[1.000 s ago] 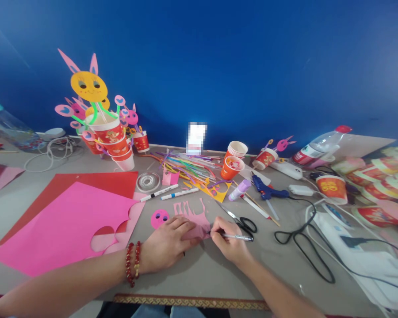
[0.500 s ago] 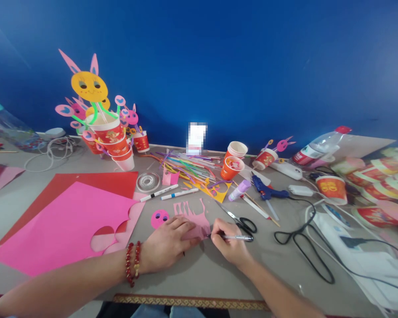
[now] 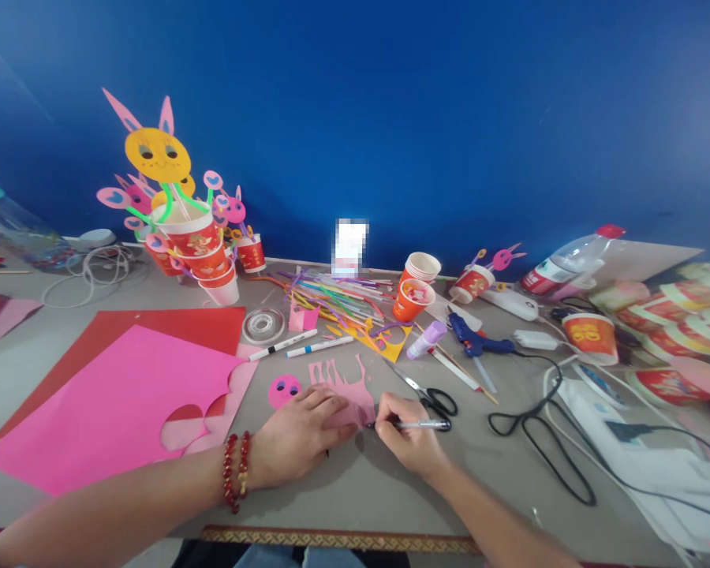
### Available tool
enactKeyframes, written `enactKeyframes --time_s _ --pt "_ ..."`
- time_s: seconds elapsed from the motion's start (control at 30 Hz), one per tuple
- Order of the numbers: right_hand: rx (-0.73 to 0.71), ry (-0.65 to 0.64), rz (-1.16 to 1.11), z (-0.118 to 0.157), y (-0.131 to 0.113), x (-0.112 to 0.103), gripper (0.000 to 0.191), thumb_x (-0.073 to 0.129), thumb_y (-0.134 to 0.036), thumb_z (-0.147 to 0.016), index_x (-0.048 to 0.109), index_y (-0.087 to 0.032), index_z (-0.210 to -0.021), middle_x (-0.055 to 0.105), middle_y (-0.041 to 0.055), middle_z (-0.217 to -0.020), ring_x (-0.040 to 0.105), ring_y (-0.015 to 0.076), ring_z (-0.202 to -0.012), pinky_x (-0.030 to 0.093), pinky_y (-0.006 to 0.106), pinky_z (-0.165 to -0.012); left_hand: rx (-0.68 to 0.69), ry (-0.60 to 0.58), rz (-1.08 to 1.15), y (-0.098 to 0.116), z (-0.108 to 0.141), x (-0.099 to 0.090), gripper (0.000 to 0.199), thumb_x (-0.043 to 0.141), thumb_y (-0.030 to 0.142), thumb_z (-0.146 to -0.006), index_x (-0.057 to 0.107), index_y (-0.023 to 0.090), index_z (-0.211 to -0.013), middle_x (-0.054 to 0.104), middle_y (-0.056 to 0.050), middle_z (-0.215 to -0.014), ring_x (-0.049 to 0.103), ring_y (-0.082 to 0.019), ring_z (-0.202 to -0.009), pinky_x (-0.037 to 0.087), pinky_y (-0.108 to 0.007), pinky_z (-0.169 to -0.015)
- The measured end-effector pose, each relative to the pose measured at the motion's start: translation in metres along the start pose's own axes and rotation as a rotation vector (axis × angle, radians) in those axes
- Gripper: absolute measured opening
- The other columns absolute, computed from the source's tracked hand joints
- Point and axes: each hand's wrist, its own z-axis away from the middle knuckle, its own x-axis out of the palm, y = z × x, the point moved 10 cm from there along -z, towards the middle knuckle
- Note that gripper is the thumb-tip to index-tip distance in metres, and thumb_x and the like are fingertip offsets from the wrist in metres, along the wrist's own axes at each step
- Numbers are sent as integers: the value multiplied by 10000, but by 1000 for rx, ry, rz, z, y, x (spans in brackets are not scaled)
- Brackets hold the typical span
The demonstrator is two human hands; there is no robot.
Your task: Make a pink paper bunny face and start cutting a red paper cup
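Note:
My left hand [image 3: 304, 434] lies over a pale pink paper scrap [image 3: 355, 393], its fingers stretched out and holding the scrap down against the table. A small black tip shows beneath that hand; what it belongs to is hidden. In my right hand [image 3: 411, 438] a pen [image 3: 426, 424] is pinched, its point at the right edge of the scrap. Strips and notches are cut into the scrap's top edge. Beside my left hand is a bright pink paper disc [image 3: 284, 390] with eyes. Black-handled scissors [image 3: 438, 402] lie just beyond my right hand.
Large pink paper [image 3: 112, 402] overlaps a red sheet [image 3: 171, 319] at left. Two markers [image 3: 319, 345], a tape roll [image 3: 263, 324] and a glue stick [image 3: 426, 339] lie behind. A glue gun [image 3: 476, 339] with its cord, paper cups [image 3: 414, 300] and decorated cup figures [image 3: 192, 237] stand around.
My hands, the pen and the pink scrap keep nearly the same places. The whole view has shifted very slightly.

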Motion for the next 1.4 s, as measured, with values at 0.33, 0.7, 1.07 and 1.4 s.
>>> enactKeyframes --time_s 0.33,0.7,1.07,1.4 --pt "83 224 -152 3 16 -25 161 458 -123 -774 479 -213 -642 452 -53 -557 419 109 -476 306 224 -465 13 20 -16 2 0 -5 459 566 179 -857 528 249 -1309 525 -98 -1284 446 -290 -1184 343 -468 -1062" --pt "111 180 -110 -3 17 -21 175 463 -141 -773 456 -212 -614 425 -60 -526 395 104 -472 275 229 -469 21 47 -31 4 -1 -7 460 570 170 -850 527 252 -1301 537 -95 -1264 443 -287 -1175 351 -471 -1047" --pt "156 190 -192 -3 22 -21 140 515 -174 -801 493 -206 -667 457 -61 -529 435 104 -468 312 217 -460 18 100 -24 3 -1 -10 442 548 126 -833 562 268 -1252 549 -92 -1236 466 -286 -1133 390 -476 -991" --pt "-57 263 -34 4 -17 -38 59 600 -219 -838 638 -205 -881 668 33 -797 616 169 -688 470 263 -638 -152 354 177 -16 8 -35 233 385 105 -913 556 183 -1052 654 -59 -866 597 -201 -824 455 -310 -744"
